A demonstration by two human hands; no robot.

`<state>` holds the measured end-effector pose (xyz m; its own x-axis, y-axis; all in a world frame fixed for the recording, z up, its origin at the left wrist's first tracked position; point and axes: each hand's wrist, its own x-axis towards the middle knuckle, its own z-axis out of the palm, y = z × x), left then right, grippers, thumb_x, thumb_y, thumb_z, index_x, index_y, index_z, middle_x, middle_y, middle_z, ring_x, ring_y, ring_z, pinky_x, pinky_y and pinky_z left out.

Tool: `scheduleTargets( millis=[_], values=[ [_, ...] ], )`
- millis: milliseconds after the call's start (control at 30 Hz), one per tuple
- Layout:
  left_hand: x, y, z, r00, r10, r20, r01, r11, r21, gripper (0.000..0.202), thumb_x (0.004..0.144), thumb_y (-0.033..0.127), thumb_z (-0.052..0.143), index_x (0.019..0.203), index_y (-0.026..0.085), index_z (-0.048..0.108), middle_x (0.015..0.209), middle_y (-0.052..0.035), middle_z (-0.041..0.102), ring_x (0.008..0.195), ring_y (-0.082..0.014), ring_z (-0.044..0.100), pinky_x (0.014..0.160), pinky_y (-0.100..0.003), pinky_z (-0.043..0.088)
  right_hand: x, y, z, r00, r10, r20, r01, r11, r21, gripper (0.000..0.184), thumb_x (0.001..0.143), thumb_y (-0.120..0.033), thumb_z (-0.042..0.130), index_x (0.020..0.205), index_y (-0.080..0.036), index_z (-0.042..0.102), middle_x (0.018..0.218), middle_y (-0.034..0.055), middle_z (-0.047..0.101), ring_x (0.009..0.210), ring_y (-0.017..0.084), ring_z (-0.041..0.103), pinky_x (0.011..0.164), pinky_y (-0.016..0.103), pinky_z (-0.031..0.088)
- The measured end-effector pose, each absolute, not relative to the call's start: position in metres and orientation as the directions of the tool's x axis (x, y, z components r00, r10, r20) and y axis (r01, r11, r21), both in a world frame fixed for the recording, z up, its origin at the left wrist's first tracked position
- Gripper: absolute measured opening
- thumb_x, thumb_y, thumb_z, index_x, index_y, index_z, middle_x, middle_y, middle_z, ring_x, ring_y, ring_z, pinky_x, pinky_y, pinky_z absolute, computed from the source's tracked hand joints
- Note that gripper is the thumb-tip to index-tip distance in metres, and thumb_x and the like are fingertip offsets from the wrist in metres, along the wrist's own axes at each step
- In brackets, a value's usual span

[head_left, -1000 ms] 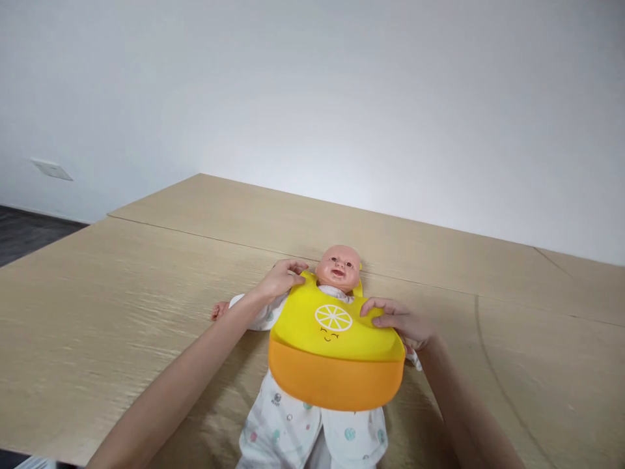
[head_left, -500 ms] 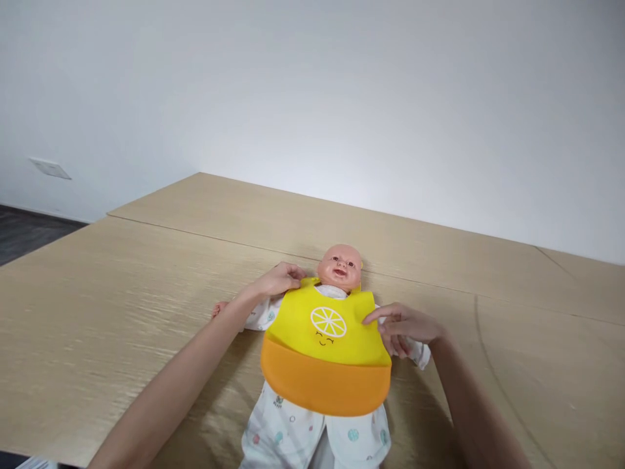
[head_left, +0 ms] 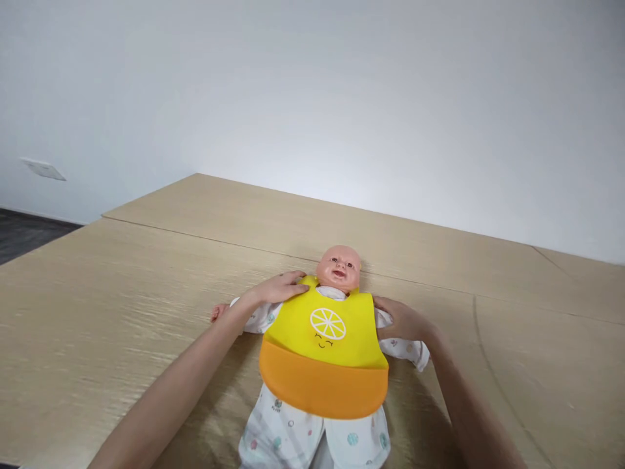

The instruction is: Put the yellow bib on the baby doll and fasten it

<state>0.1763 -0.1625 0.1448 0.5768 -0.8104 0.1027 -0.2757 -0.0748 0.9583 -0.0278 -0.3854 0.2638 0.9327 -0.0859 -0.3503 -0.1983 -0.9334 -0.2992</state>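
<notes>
Bib [head_left: 336, 352] is spread over the chest and belly of the doll [head_left: 338, 266], which lies on its back on the pale wooden table [head_left: 146, 280] with its head away from you. The upper part is yellow, printed with a white citrus slice [head_left: 328, 324] and, under that, a small smiling face with closed eyes; the lower part is an orange pocket [head_left: 325, 385] that hangs over the top of the doll's patterned trousers [head_left: 286, 433]. Your left hand [head_left: 279, 287] lies across the doll's shoulder, its fingertips on the bib's upper corner near the neck, the fingers lightly bent (whether they pinch the edge, you cannot tell from this view). Your right hand [head_left: 401, 322] is at the opposite side edge of the bib, thumb and forefinger apart around the doll's patterned sleeve [head_left: 405, 349]; whether it grips the sleeve or just rests there cannot be told either. One small doll hand [head_left: 218, 312] pokes out just past your left forearm. Beyond the table rises a plain, pale wall [head_left: 312, 98], with a white plate [head_left: 43, 169] set low on it and a strip of dark floor [head_left: 29, 234] below
</notes>
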Motion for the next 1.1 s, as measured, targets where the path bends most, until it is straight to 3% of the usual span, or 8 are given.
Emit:
scheduleTargets(
  millis=[133,233,367,667,900,1100],
  values=[
    [0.172,-0.171,0.144,0.531,-0.844,0.083,-0.250,-0.062,0.966,0.051,0.068,0.040,0.053,0.113,0.016,0.054,0.120,-0.0078,0.053,0.110,-0.0238,0.047,0.088,-0.028,0.038,-0.021,-0.384,0.254,0.945,-0.084,-0.317,-0.196,-0.920,-0.341,0.063,0.067,-0.042,0.059,0.125,-0.029,0.037,0.125,0.0012,0.042,0.111,0.023,0.043,0.093,0.036,0.038],
    [0.172,-0.176,0.143,0.511,-0.854,0.094,-0.156,0.015,0.988,0.052,0.067,0.034,0.055,0.115,0.015,0.052,0.110,-0.0087,0.059,0.096,-0.0221,0.055,0.078,-0.029,0.044,-0.017,-0.386,0.251,0.948,-0.064,-0.313,-0.189,-0.903,-0.387,0.067,0.068,-0.043,0.059,0.128,-0.029,0.032,0.129,0.0012,0.038,0.116,0.022,0.039,0.097,0.033,0.036],
    [0.172,-0.180,0.142,0.496,-0.863,0.094,-0.064,0.072,0.995,0.043,0.066,0.031,0.054,0.105,0.014,0.058,0.097,-0.0072,0.063,0.077,-0.0184,0.059,0.065,-0.027,0.046,-0.010,-0.387,0.249,0.955,-0.060,-0.292,-0.192,-0.873,-0.448,0.065,0.068,-0.040,0.059,0.127,-0.027,0.034,0.127,0.0022,0.040,0.115,0.023,0.040,0.097,0.034,0.037],
    [0.178,-0.191,0.142,0.607,-0.763,0.224,-0.227,0.104,0.968,0.033,0.071,0.030,0.050,0.096,0.014,0.063,0.099,-0.0063,0.064,0.087,-0.0199,0.058,0.076,-0.029,0.044,-0.001,-0.394,0.253,0.973,-0.106,-0.207,-0.175,-0.920,-0.351,0.063,0.069,-0.031,0.057,0.127,-0.031,0.034,0.128,-0.0039,0.040,0.114,0.020,0.041,0.096,0.029,0.035],
    [0.180,-0.195,0.143,0.660,-0.706,0.255,-0.291,0.074,0.954,0.030,0.072,0.028,0.049,0.095,0.013,0.063,0.099,-0.0063,0.064,0.087,-0.0193,0.058,0.078,-0.029,0.044,0.006,-0.398,0.254,0.977,-0.139,-0.160,-0.185,-0.930,-0.319,0.063,0.066,-0.027,0.057,0.126,-0.025,0.037,0.126,0.0011,0.042,0.112,0.021,0.042,0.095,0.029,0.034],
    [0.184,-0.201,0.134,0.665,-0.694,0.276,-0.315,0.075,0.946,0.030,0.073,0.027,0.048,0.095,0.014,0.063,0.100,-0.0053,0.064,0.089,-0.0180,0.058,0.079,-0.027,0.044,0.006,-0.403,0.249,0.970,-0.125,-0.211,-0.184,-0.938,-0.293,0.064,0.067,-0.031,0.057,0.127,-0.025,0.034,0.129,0.0021,0.039,0.114,0.022,0.041,0.093,0.031,0.036]
  ],
)
